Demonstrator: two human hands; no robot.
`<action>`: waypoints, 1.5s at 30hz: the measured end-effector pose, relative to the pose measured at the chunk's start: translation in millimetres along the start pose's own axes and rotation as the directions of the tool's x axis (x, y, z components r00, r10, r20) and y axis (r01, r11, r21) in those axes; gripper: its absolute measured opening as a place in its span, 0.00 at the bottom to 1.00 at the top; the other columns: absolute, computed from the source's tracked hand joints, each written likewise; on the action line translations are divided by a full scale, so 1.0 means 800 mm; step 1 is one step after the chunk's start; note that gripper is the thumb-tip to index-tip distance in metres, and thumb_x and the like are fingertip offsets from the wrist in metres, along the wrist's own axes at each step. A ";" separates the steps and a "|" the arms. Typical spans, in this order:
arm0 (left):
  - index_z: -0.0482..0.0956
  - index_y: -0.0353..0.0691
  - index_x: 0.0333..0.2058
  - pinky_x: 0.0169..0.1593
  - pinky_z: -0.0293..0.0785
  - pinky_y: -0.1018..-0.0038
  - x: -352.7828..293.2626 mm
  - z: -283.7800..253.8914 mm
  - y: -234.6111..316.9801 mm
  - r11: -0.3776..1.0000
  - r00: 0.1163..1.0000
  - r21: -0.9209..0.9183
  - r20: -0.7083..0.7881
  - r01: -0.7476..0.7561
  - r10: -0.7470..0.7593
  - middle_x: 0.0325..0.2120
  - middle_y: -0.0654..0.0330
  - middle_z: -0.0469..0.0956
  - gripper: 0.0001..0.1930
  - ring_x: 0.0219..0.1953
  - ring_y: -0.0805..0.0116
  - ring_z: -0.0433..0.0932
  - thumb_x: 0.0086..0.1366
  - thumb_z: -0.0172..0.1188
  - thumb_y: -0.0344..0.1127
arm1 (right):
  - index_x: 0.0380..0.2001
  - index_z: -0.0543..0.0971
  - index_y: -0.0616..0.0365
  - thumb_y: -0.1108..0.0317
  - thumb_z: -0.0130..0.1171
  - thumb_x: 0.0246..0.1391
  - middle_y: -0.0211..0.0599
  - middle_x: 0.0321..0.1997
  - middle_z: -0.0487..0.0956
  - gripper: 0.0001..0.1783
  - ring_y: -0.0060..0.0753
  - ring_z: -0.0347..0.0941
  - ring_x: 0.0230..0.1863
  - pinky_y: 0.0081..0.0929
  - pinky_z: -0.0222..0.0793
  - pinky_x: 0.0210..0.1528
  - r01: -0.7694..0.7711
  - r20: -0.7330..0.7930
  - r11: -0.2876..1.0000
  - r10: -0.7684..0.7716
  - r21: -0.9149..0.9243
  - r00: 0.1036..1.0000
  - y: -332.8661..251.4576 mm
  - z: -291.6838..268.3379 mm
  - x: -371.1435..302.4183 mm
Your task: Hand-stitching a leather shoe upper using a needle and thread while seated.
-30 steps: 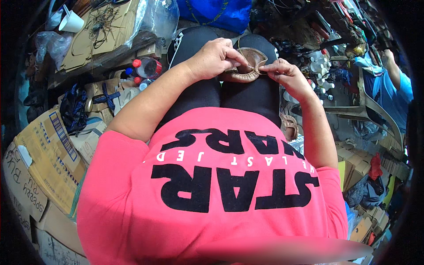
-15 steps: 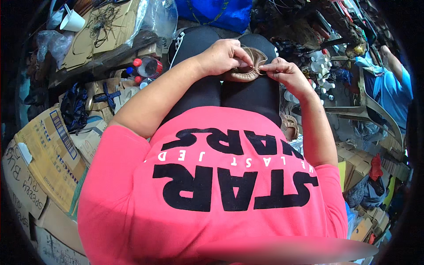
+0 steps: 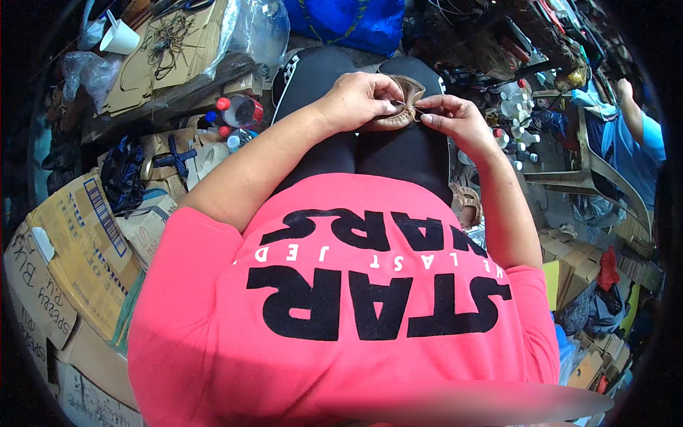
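Note:
A brown leather shoe upper (image 3: pixel 397 119) with a gathered, stitched edge rests over my thighs near the knees. My left hand (image 3: pixel 363 101) is closed on it from the left, thumb and fingers pinched at its opening. My right hand (image 3: pixel 455 119) is at its right side, thumb and forefinger pinched on a thin lace at the stitched edge. Whether a needle is in the fingers is too small to tell. Another brown leather shoe piece (image 3: pixel 466 205) lies beside my right thigh, partly hidden by my shirt and forearm.
Cardboard boxes (image 3: pixel 78 235) crowd the left side. Bottles with red caps (image 3: pixel 240 112) stand by my left leg, and several white bottles (image 3: pixel 516 107) to the right. A blue bag (image 3: pixel 348 25) is ahead. At far right, a person in blue (image 3: pixel 626 146) is near a plastic chair (image 3: pixel 605 178).
My left hand has shifted slightly down, its thumb now lower at the shoe's opening. My right fingers have drawn slightly away from the stitched edge. The shoe upper is tilted a little differently.

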State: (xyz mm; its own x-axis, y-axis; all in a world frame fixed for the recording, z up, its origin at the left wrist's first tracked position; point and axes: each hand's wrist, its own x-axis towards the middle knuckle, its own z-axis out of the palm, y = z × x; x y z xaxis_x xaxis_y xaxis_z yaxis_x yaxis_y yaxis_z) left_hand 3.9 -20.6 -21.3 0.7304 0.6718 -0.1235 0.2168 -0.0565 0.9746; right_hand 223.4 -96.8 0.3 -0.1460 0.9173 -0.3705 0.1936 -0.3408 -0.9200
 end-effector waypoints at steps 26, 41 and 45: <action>0.75 0.38 0.35 0.37 0.72 0.68 0.008 -0.009 0.026 0.874 0.985 0.456 0.117 -0.169 0.130 0.28 0.52 0.79 0.07 0.32 0.57 0.78 0.58 0.56 0.31 | 0.26 0.78 0.60 0.68 0.65 0.46 0.25 0.33 0.67 0.08 0.16 0.65 0.34 0.17 0.63 0.37 0.094 -0.005 0.994 -0.095 -0.051 0.995 -0.015 -0.041 -0.041; 0.72 0.39 0.34 0.35 0.69 0.58 0.014 -0.015 0.015 0.771 0.940 0.547 0.272 -0.327 0.205 0.26 0.47 0.74 0.07 0.32 0.47 0.75 0.61 0.52 0.35 | 0.30 0.74 0.50 0.70 0.52 0.47 0.34 0.25 0.77 0.06 0.39 0.75 0.35 0.36 0.61 0.43 0.368 0.327 0.130 -0.255 -0.921 0.910 -0.064 0.011 0.002; 0.71 0.39 0.34 0.34 0.68 0.58 -0.016 -0.045 0.006 0.752 0.913 0.527 0.314 -0.397 0.262 0.25 0.49 0.74 0.06 0.32 0.48 0.74 0.60 0.53 0.34 | 0.30 0.72 0.50 0.71 0.53 0.46 0.35 0.24 0.76 0.06 0.41 0.74 0.35 0.38 0.61 0.44 0.416 0.354 0.183 -0.295 -0.891 0.887 -0.049 -0.008 0.001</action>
State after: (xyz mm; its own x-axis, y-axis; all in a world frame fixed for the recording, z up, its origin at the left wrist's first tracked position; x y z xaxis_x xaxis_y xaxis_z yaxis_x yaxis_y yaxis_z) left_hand -27.9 -2.7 -8.2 0.9266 0.3665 0.0837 0.2143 -0.6979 0.6834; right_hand 222.1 -81.1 36.7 -0.5304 0.8415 -0.1028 0.8387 0.5031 -0.2085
